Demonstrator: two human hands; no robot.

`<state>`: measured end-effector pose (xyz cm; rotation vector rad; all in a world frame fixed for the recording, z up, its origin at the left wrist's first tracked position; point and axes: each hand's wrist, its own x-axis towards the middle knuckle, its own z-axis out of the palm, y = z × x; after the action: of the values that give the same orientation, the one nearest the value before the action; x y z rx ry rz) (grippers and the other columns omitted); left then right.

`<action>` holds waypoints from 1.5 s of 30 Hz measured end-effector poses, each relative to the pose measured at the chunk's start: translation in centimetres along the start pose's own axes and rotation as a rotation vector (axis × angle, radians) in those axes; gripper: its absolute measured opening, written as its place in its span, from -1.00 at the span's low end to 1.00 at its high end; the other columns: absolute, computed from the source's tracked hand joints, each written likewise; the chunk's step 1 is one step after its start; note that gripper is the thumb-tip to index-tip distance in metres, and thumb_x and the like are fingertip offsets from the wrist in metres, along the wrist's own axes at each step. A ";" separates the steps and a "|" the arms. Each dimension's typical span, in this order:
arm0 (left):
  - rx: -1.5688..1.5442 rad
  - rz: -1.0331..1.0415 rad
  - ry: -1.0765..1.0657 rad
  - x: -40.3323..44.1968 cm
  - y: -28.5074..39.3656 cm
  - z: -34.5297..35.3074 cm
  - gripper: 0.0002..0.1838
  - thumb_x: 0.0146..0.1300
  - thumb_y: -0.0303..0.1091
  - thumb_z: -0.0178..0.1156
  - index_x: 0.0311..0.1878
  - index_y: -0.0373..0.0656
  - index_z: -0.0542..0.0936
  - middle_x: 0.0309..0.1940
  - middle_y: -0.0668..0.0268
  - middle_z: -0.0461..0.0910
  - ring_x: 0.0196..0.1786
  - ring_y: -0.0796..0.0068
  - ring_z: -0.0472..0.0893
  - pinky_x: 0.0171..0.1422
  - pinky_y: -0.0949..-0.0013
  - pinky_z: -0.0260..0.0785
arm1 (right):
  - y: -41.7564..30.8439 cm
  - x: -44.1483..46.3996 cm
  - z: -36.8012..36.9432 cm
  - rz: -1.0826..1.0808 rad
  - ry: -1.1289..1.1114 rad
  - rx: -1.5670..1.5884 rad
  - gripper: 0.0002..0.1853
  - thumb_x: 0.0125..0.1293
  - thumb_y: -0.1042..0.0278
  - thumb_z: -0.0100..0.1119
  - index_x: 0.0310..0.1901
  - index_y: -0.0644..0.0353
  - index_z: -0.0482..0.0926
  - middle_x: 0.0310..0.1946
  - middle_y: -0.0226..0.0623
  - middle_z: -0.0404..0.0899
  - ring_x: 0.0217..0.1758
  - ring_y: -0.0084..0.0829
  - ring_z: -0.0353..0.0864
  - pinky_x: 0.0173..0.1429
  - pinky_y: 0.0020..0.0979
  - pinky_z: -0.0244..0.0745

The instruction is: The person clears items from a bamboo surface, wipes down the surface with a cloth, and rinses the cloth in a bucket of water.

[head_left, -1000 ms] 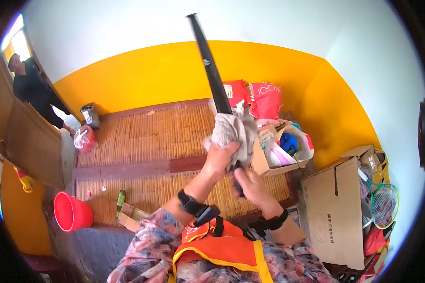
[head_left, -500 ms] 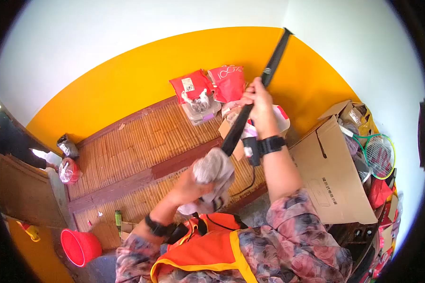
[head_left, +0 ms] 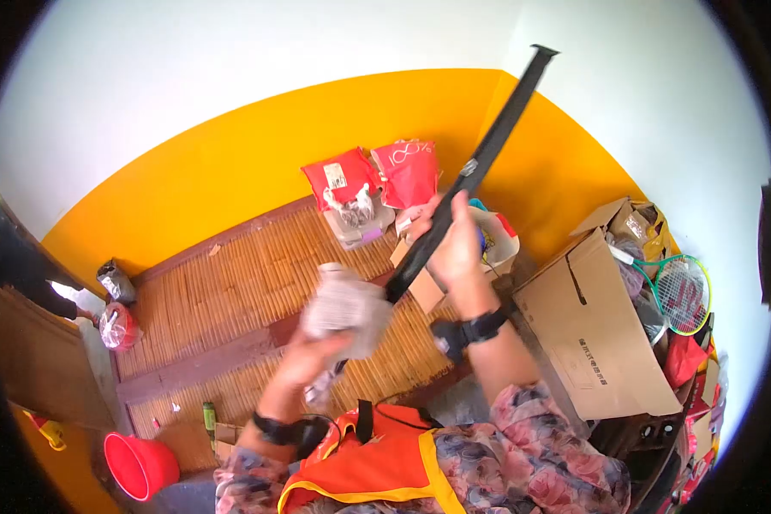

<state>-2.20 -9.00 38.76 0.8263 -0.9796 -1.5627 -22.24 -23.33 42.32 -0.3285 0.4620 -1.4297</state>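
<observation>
A long, flat black bar (head_left: 507, 120) slants up to the right, with a small flared piece at its top end. My right hand (head_left: 457, 250) supports it near the middle, thumb on one side and fingers on the other. In my left hand (head_left: 319, 353) is a light grey cloth (head_left: 348, 308), bunched around the lower part of the bar. The cloth hides that stretch of the bar and some of my left fingers. A loose end of cloth dangles below this hand.
A bamboo-slat bed (head_left: 231, 287) lies beyond my hands, bearing red packages (head_left: 407, 174) and a clear plastic box (head_left: 355, 231). A large cardboard box (head_left: 604, 343) and a badminton racket (head_left: 684, 293) are right. A red bucket (head_left: 141, 465) stands lower left. Another person's dark sleeve (head_left: 21, 265) shows far left.
The cloth and my left hand have moved slightly up and left along the bar. My right hand's grip has loosened and sits lower, with its thumb raised. The view has shifted a little.
</observation>
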 end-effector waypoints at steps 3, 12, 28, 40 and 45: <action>1.050 0.329 -0.017 3.1 -3.8 2.9 -0.32 -0.15 -0.44 0.35 0.09 -0.17 0.26 -0.13 0.18 0.45 -0.06 0.25 0.47 0.03 0.27 0.31 | 3.2 -2.0 0.0 0.118 -0.230 -0.061 -0.61 0.22 -0.10 -0.05 -0.35 0.13 0.36 -0.55 -0.42 0.34 -0.56 -0.51 0.33 -0.42 -0.47 0.28; 0.692 0.208 -0.291 0.4 -4.5 3.5 -0.46 -0.11 -0.48 0.32 -0.01 -0.15 0.32 -0.17 0.21 0.50 -0.10 0.40 0.53 -0.05 0.36 0.37 | -0.1 -3.7 -1.6 -0.073 -0.066 -0.235 -0.75 0.30 0.11 -0.08 -0.34 0.14 0.35 -0.45 -0.42 0.40 -0.47 -0.56 0.43 -0.36 -0.57 0.33; 0.902 0.621 0.272 9.4 -4.7 7.1 -0.48 -0.13 -0.46 0.34 -0.06 -0.22 0.36 -0.08 0.22 0.39 -0.02 0.35 0.39 0.07 0.32 0.23 | 2.5 -10.5 -7.1 0.122 -0.343 -1.888 -0.63 0.14 0.26 0.02 -0.06 0.28 0.34 -0.35 0.07 0.50 -0.26 0.00 0.51 -0.18 -0.19 0.39; 0.362 0.620 0.475 19.6 4.0 -6.4 -0.70 0.07 -0.44 0.16 -0.10 -0.30 0.46 -0.15 0.26 0.49 -0.13 0.43 0.47 -0.03 0.38 0.33 | -8.8 -21.2 -12.3 0.066 -0.132 -2.147 -0.74 0.07 0.30 0.06 -0.21 0.14 0.31 -0.43 -0.08 0.51 -0.33 -0.03 0.51 -0.32 -0.11 0.40; 0.363 0.664 0.472 18.4 4.2 -3.1 -0.63 0.11 -0.38 0.13 0.00 -0.29 0.41 -0.10 0.23 0.47 -0.09 0.37 0.49 -0.03 0.33 0.37 | -16.7 -23.8 -13.2 -0.221 0.372 -2.399 -0.75 0.06 0.29 0.06 -0.21 0.13 0.37 -0.36 -0.14 0.52 -0.28 -0.11 0.53 -0.28 -0.16 0.41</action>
<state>-1.31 -28.01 40.89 0.9349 -1.0496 -0.5939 -45.08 -1.04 41.48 -1.9791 2.3483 -0.3464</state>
